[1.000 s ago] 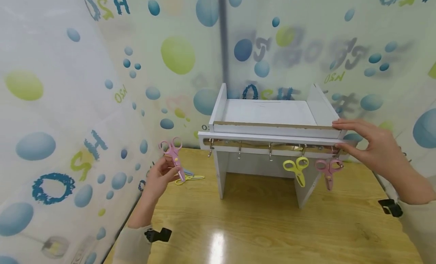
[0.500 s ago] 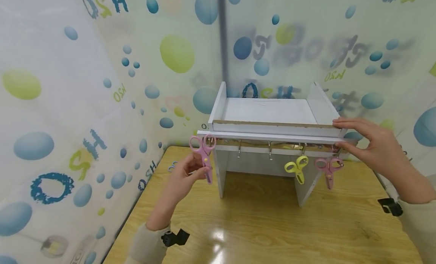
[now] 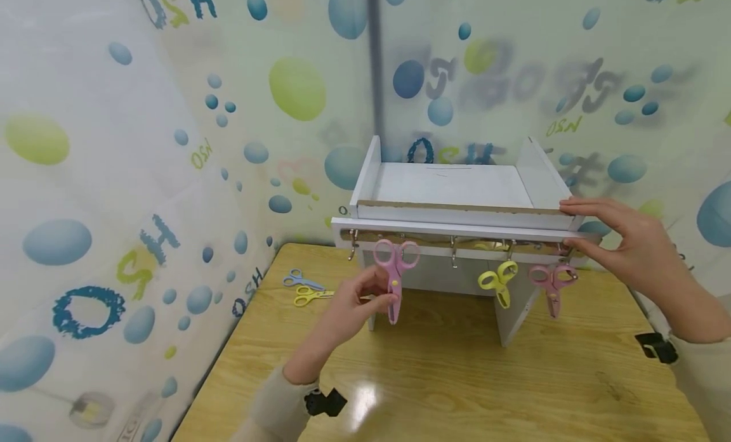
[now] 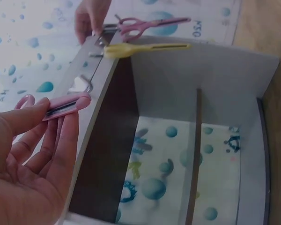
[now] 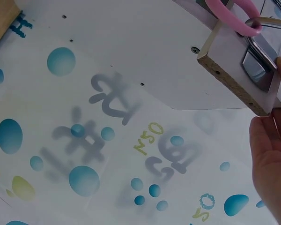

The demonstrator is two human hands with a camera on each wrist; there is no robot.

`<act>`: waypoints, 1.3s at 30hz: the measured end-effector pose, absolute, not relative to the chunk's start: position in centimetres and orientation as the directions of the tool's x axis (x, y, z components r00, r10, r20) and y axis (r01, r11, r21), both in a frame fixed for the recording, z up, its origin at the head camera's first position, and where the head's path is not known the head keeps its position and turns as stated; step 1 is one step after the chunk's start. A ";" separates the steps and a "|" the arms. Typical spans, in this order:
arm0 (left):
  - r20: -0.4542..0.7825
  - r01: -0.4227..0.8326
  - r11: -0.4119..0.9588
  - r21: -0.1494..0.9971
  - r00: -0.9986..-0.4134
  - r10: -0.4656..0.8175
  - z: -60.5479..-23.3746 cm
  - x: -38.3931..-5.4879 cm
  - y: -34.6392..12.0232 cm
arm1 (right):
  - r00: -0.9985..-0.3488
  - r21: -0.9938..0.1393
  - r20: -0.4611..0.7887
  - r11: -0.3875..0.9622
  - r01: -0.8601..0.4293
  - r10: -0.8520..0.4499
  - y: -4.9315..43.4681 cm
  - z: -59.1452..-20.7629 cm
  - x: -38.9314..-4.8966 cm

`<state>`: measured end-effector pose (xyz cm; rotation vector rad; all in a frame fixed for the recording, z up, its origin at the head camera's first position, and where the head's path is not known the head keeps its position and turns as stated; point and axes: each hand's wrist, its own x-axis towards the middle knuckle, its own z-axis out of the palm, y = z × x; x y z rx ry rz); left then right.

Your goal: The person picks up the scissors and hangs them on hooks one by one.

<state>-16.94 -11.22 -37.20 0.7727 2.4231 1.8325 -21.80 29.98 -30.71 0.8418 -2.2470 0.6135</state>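
Note:
My left hand (image 3: 355,304) pinches pink scissors (image 3: 395,282) by the blades, handle loops up, in front of the hook rail (image 3: 425,230) of a white shelf. In the left wrist view the same scissors (image 4: 65,106) lie between thumb and fingers, near a metal hook (image 4: 82,84). On the rail's right end rests my right hand (image 3: 642,259), fingers on top and thumb at the front, gripping the board. Close to that hand, a second pair of pink scissors (image 3: 553,286) hangs from a hook. Left of it hang yellow scissors (image 3: 499,283).
Blue scissors (image 3: 302,279) and another yellow pair (image 3: 311,295) lie on the wooden table (image 3: 434,378), left of the shelf. A bare hook (image 3: 454,252) is at the rail's middle, another hook (image 3: 353,244) at its left end. Patterned walls (image 3: 297,87) stand behind and left.
My left hand has carried the pink scissors rightward, from beside the table scissors to the front of the rail. The right hand has stayed on the rail's end.

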 end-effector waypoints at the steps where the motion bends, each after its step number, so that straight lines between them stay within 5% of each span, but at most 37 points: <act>1: 0.284 0.383 0.196 0.902 -0.872 0.398 -37.4 -17.0 -10.8 | -0.581 -0.191 0.710 0.686 -0.702 -0.397 30.0 -30.7 -21.8; 15: 0.246 0.362 0.199 0.911 -0.862 0.444 -39.7 -18.1 -6.1 | -0.570 -0.190 0.723 0.680 -0.708 -0.391 30.4 -31.1 -21.6; 39: 0.212 0.322 0.221 0.921 -0.887 0.409 -42.1 -19.6 -4.8 | -0.558 -0.180 0.727 0.672 -0.718 -0.401 30.0 -30.8 -21.8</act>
